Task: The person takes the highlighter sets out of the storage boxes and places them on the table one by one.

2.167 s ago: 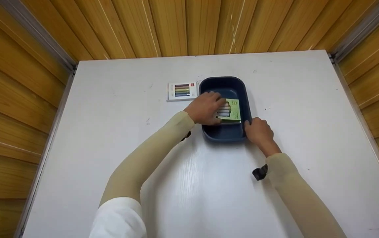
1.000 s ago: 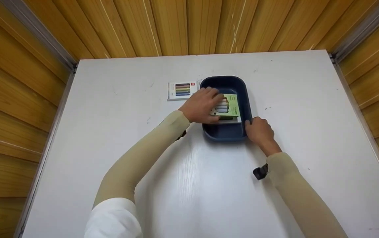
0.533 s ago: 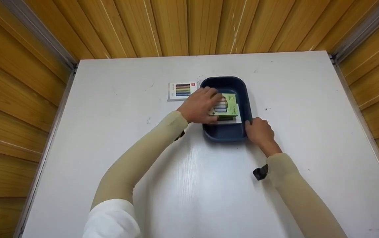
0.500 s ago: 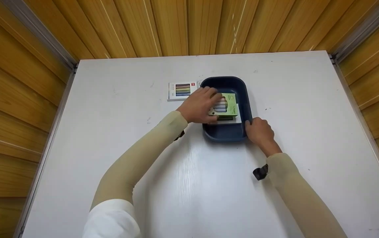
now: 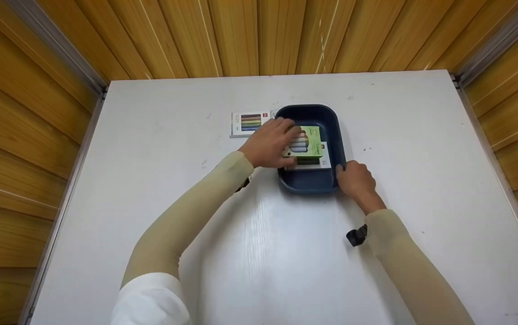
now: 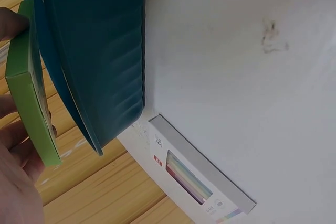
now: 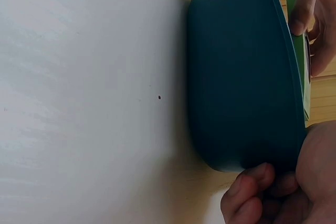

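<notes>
My left hand (image 5: 268, 143) grips a light-green box (image 5: 314, 141) whose front shows a row of pale sticks. In the left wrist view this green box (image 6: 31, 103) is between thumb and fingers, level with the top of the dark blue bin (image 6: 100, 51). Inside the bin (image 5: 308, 183), partly covered by the green box, lies a white box (image 5: 325, 159) with a small red mark. My right hand (image 5: 357, 184) holds the bin's right side near its front corner, thumb at the rim and fingers curled against the outer wall (image 7: 241, 87).
On the white table (image 5: 259, 253), just left of the bin, lies another white box (image 5: 250, 123) with a window showing coloured sticks; my left hand overlaps its corner. Wood-panelled walls (image 5: 281, 36) stand behind and on both sides.
My left hand has shifted slightly left and away from me with the green box, so more of the white box beneath shows. My right hand and the bin have stayed put.
</notes>
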Demonstrator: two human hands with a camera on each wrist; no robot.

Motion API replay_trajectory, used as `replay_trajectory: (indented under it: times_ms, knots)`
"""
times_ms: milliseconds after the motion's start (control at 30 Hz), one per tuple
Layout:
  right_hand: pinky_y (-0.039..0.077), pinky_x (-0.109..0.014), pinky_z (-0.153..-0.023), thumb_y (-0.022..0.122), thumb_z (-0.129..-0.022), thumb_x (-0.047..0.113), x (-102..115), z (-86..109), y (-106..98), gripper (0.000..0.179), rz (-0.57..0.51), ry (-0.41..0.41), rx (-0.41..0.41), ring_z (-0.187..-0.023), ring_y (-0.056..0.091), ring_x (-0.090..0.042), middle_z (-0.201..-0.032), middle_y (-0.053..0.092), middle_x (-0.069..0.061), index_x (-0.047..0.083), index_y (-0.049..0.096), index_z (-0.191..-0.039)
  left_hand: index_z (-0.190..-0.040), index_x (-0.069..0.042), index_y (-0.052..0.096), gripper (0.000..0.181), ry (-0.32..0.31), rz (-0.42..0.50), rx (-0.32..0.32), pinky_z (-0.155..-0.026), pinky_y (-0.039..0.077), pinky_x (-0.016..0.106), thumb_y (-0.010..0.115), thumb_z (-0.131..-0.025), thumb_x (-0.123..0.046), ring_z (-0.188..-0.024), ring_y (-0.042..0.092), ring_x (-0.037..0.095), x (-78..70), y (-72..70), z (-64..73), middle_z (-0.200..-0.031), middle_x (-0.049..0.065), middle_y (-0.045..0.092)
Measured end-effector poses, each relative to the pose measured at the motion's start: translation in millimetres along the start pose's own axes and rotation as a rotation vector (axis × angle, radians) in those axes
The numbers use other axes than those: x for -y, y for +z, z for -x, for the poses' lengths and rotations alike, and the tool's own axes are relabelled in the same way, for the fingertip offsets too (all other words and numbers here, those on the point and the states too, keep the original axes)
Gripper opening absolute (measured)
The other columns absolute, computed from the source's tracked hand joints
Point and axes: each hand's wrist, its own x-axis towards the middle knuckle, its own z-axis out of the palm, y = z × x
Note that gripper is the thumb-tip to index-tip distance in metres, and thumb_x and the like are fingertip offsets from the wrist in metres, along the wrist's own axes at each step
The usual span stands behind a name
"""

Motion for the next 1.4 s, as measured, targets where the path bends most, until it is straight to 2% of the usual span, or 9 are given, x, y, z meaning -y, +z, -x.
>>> replay_trajectory:
  times_ms: [167, 433, 667, 933, 1267, 1400]
  knots:
    - [0.043, -0.037, -0.061, 0.036, -0.101, 0.031, -0.1, 0.8, -0.4, 0.045, 0.002, 0.005, -0.004, -0.078, 0.058, -0.029, -0.096, 0.064, -0.022, -0.006, 0.062, -0.101, -0.140, -0.016, 0.042, 0.070, -0.002, -0.021, -0.002, -0.111, 0.035, 0.034, 0.055, -0.086, -0.059, -0.123, 0.043, 0.019, 1.0, -0.3, 1.9, -0.137, 0.004, 0.046]
    - [0.044, -0.037, -0.061, 0.036, -0.101, 0.030, 1.1, 1.8, 0.3, 0.045, 0.002, 0.003, -0.011, -0.078, 0.058, -0.028, -0.097, 0.065, -0.024, -0.007, 0.062, -0.103, -0.138, -0.016, 0.043, 0.068, -0.007, 0.013, -0.036, -0.113, 0.034, 0.036, 0.061, -0.085, -0.054, -0.125, 0.043, 0.021, 3.4, 0.7, 6.2, -0.137, 0.006, 0.047]
    - [0.042, -0.034, -0.056, 0.036, -0.100, 0.030, -1.1, 2.1, 2.1, 0.043, -0.005, -0.019, -0.028, -0.071, 0.057, -0.026, -0.086, 0.064, -0.019, -0.004, 0.063, -0.094, -0.139, -0.016, 0.043, 0.068, -0.025, 0.010, -0.034, -0.116, 0.032, 0.035, 0.059, -0.086, -0.054, -0.128, 0.042, 0.021, 6.0, 1.2, 9.0, -0.139, 0.006, 0.046]
    - [0.042, -0.036, -0.058, 0.036, -0.101, 0.031, 1.2, 2.4, 0.9, 0.045, 0.000, -0.001, -0.022, -0.074, 0.057, -0.027, -0.091, 0.065, -0.021, -0.005, 0.062, -0.097, -0.139, -0.018, 0.042, 0.068, -0.021, 0.002, -0.059, -0.114, 0.034, 0.036, 0.059, -0.084, -0.054, -0.126, 0.043, 0.020, 10.3, -1.5, 12.2, -0.137, 0.005, 0.046]
    - [0.042, -0.035, -0.057, 0.036, -0.101, 0.031, 1.3, 1.5, -1.2, 0.043, -0.005, 0.000, -0.009, -0.072, 0.057, -0.027, -0.087, 0.063, -0.018, -0.002, 0.062, -0.093, -0.142, -0.020, 0.040, 0.068, -0.060, 0.024, -0.051, -0.120, 0.026, 0.039, 0.059, -0.085, -0.052, -0.133, 0.040, 0.021, 14.2, -5.5, 15.3, -0.142, 0.004, 0.044]
    - [0.043, -0.036, -0.059, 0.036, -0.101, 0.031, 2.1, 1.3, -1.1, 0.044, -0.002, 0.004, -0.014, -0.075, 0.058, -0.027, -0.091, 0.064, -0.020, -0.004, 0.062, -0.097, -0.143, -0.019, 0.040, 0.069, -0.063, 0.025, -0.050, -0.119, 0.027, 0.038, 0.059, -0.086, -0.052, -0.133, 0.040, 0.022, 16.3, -8.3, 17.5, -0.142, 0.006, 0.043]
